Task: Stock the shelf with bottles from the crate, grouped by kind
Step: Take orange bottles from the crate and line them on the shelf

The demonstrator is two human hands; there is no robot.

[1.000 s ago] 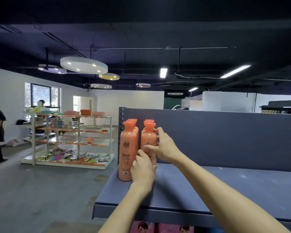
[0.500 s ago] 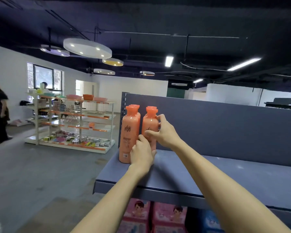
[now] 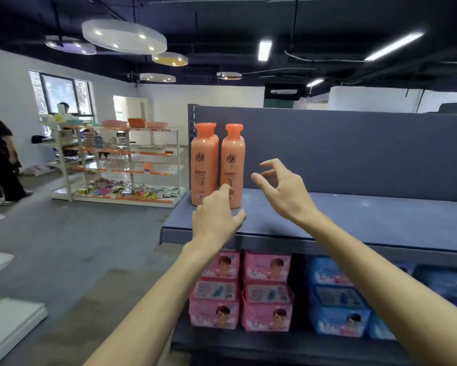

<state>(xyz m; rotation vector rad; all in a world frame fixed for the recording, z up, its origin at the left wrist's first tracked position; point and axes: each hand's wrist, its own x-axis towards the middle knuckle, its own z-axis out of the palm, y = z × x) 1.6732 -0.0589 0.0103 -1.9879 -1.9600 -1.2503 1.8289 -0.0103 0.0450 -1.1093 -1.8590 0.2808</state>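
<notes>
Orange bottles stand upright at the left end of the grey-blue top shelf: a left bottle with another partly hidden behind it, and a right bottle beside it. My left hand hovers just in front of the right bottle's base, fingers loosely spread, holding nothing. My right hand floats to the right of that bottle, fingers apart and curled, clear of it. No crate is in view.
Pink packs and blue packs fill the shelf below. The shelf's back panel rises behind the bottles. A white rack of goods stands across the floor at left, and a person stands at the far left.
Both hands have let go of the right orange bottle and drawn back from it; the right hand moved rightward. The view has tilted down, showing the lower shelf.
</notes>
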